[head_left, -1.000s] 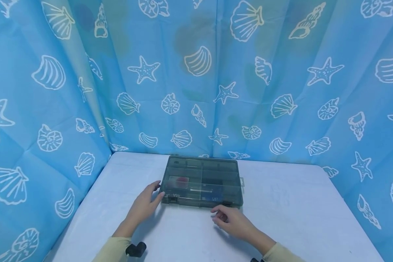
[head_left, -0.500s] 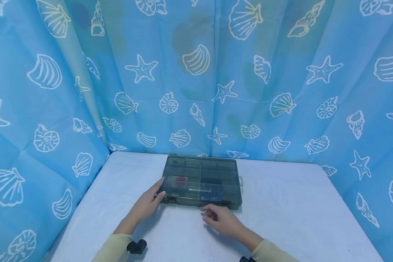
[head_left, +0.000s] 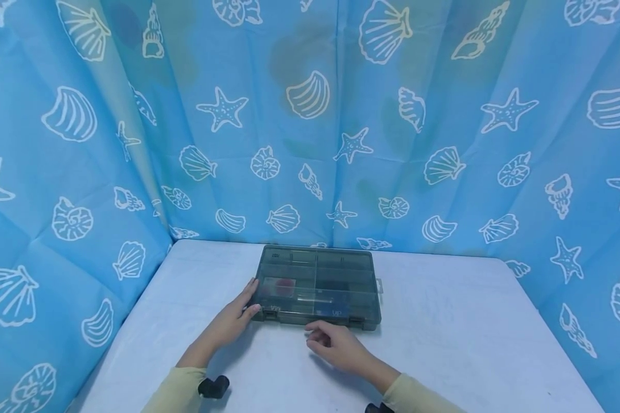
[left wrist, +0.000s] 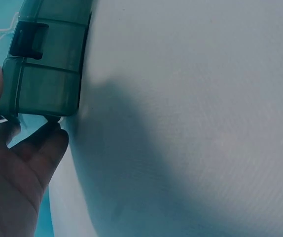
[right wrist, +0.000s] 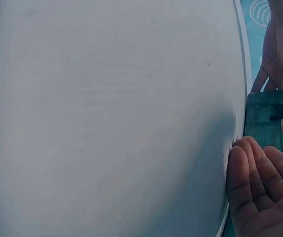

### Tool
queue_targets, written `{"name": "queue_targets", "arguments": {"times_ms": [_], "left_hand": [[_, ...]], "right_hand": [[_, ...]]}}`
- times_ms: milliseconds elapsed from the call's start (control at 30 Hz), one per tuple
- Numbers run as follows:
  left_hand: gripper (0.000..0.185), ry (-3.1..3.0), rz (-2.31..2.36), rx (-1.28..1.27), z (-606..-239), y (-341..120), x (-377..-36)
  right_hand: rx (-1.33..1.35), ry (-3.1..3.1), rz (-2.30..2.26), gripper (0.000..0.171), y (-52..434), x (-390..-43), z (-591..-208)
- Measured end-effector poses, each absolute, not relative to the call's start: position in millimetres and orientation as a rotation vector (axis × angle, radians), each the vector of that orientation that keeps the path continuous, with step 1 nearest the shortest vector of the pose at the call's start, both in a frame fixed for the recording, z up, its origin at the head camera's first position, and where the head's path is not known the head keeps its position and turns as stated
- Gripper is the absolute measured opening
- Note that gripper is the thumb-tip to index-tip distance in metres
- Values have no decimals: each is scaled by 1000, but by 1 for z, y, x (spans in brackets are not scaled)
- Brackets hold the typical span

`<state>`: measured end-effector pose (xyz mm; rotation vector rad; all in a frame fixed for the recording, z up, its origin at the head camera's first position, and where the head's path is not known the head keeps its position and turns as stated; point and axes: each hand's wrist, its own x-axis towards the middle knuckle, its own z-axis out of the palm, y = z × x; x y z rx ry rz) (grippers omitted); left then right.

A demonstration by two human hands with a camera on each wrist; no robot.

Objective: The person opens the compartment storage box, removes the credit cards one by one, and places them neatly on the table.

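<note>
White counter (head_left: 444, 321) hemmed in on three sides by a blue curtain (head_left: 444, 115) printed with white shells and starfish. One smoke-grey, see-through compartment box (head_left: 317, 287) lying flat, lid down, near the back middle of the counter, just short of the curtain. Two dark latches on its near edge, one toward the left (head_left: 271, 314), one toward the right (head_left: 356, 319); a small clear tab jutting from its right side. Inside, seen dimly through the lid, a red item and a blue one; contents otherwise too murky to tell. Faint pale lettering on the front compartments, too small to read.

Two hands, both in pale yellow sleeves. Left hand (head_left: 235, 318) at the box's near-left corner, fingers straight along the side, thumb against the front corner by the left latch; in the left wrist view, thumb and fingers (left wrist: 43, 148) bracketing that corner, a light steadying grip. Right hand (head_left: 336, 344) on the counter just in front of the box's near edge, fingers loosely curled, grip holding nothing, not touching the box. Two black wrist mounts at the bottom edge of the head view.
</note>
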<state>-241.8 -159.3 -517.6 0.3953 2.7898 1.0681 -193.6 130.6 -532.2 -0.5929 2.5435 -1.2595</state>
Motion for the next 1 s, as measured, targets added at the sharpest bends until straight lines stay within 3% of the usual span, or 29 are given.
{"name": "queue_targets", "arguments": {"times_ms": [1000], "left_hand": [[64,2815,1036,449,-515,-163,-243]], "right_hand": [[-489,2217,-1599,40,84,-201,-526]]}}
